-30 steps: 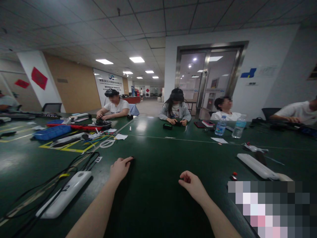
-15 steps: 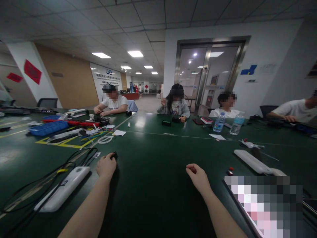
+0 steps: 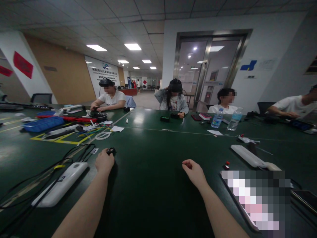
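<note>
My left hand rests on the green table, its fingers closed on a small black object that sticks out past the fingertips. My right hand lies on the table at the right of centre. Its fingers are curled together, and whatever they hold, if anything, is hidden. To the left of my left forearm is a white power strip with black cables beside it. A blurred-out screen device lies to the right of my right forearm.
Blue tray, coiled white cable and paper lie at the left. At the right are two bottles, another white strip and a small red-topped item. Several people sit across the table.
More of the black object shows at my left fingertips. The view has shifted slightly. A person across the table has raised one hand to the head.
</note>
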Available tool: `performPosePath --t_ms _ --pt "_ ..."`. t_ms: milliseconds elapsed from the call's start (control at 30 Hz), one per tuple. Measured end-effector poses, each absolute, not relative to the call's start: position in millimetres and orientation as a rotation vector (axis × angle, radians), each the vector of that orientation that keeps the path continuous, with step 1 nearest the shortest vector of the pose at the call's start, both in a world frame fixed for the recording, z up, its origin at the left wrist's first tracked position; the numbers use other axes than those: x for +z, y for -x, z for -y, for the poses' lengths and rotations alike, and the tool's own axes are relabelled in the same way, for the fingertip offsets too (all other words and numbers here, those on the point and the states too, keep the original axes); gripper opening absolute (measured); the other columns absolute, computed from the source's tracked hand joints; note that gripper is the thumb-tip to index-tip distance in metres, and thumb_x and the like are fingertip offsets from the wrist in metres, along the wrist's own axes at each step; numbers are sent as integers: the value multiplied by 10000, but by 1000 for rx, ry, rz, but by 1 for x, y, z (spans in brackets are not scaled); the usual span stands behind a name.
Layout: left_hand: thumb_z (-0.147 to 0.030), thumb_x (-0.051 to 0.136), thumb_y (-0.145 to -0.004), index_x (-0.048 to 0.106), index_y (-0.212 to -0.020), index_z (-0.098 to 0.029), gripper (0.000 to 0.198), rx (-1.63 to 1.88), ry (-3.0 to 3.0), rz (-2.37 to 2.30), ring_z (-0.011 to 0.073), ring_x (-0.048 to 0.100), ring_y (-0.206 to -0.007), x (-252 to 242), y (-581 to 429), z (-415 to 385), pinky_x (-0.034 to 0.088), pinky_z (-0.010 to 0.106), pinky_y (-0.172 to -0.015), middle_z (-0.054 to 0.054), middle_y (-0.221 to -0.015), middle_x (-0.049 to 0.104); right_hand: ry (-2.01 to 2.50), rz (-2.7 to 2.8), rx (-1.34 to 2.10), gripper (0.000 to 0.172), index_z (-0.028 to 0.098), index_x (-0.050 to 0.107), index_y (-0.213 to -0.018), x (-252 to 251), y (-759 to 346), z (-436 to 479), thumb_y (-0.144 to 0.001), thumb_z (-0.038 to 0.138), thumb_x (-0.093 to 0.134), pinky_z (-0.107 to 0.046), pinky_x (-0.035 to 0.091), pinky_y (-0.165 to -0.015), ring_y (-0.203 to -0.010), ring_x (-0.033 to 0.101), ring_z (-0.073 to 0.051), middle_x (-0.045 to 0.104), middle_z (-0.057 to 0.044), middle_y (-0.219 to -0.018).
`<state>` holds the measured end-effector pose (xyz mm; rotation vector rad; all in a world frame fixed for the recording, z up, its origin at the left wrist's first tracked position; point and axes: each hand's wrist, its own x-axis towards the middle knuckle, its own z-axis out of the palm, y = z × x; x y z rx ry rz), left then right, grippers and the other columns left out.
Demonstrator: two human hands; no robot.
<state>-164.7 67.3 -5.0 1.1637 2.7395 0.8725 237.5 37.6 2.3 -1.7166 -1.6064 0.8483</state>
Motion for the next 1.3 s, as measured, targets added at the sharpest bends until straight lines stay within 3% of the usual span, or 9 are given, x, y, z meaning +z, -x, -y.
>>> performPosePath --t_ms 233,1033,1300 --pt "-308 448 -810 545 -1194 -134 433 883 -1157 -2754 311 522 -1092 -7 165 -69 427 409 -893 191 -1177 540 1713 1604 868 219 213 605 -962 2 -238 -38 -783 295 510 -334 461 -774 -893 583 -197 632 -41 -962" --pt "-352 470 -742 553 -1197 -185 492 774 -1161 -2738 352 533 -1060 -3 166 -69 437 460 -833 187 -1171 554 1740 1615 879 216 222 590 -982 6 -236 -35 -796 279 495 -317 473 -747 -854 587 -184 627 -34 -934" --pt "-359 438 -755 562 -1184 -178 482 750 -1177 -2745 348 529 -1068 -1 162 -67 432 448 -846 184 -1142 569 1724 1640 828 201 218 618 -917 -1 -238 -40 -763 300 517 -323 463 -714 -777 585 -177 624 -22 -847"
